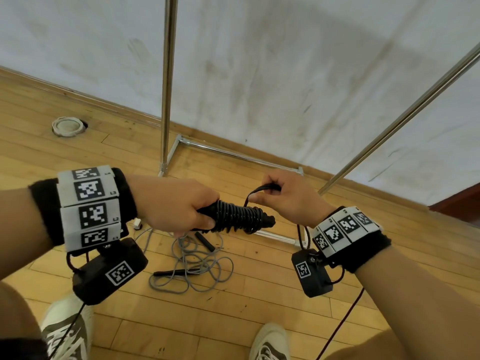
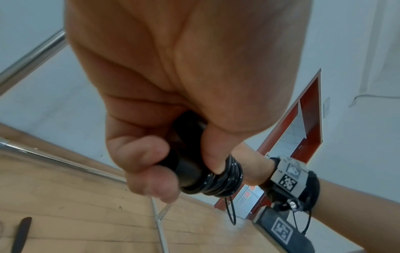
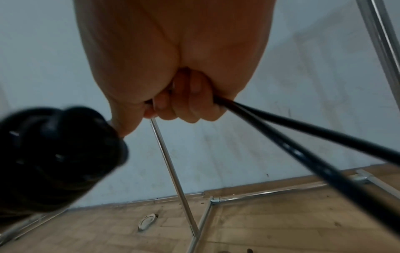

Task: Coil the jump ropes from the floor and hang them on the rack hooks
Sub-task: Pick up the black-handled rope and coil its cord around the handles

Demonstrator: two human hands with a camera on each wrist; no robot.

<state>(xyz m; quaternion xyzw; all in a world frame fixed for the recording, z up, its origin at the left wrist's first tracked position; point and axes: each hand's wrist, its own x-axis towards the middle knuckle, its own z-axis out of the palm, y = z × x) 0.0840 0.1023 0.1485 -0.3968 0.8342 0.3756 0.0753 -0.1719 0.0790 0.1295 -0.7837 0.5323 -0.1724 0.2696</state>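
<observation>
A black jump rope is wound in tight turns round its own handles. My left hand grips the handle end of this bundle. My right hand pinches a loop of the rope's loose end just above the bundle's other end; two strands run out of its curled fingers. A grey jump rope with black handles lies tangled on the wooden floor below my hands. The metal rack stands against the wall behind; no hooks show.
A rack crossbar slants across the upper right, and the base rails lie on the floor by the wall. A white round fitting sits in the floor at left. My shoes are at the bottom edge.
</observation>
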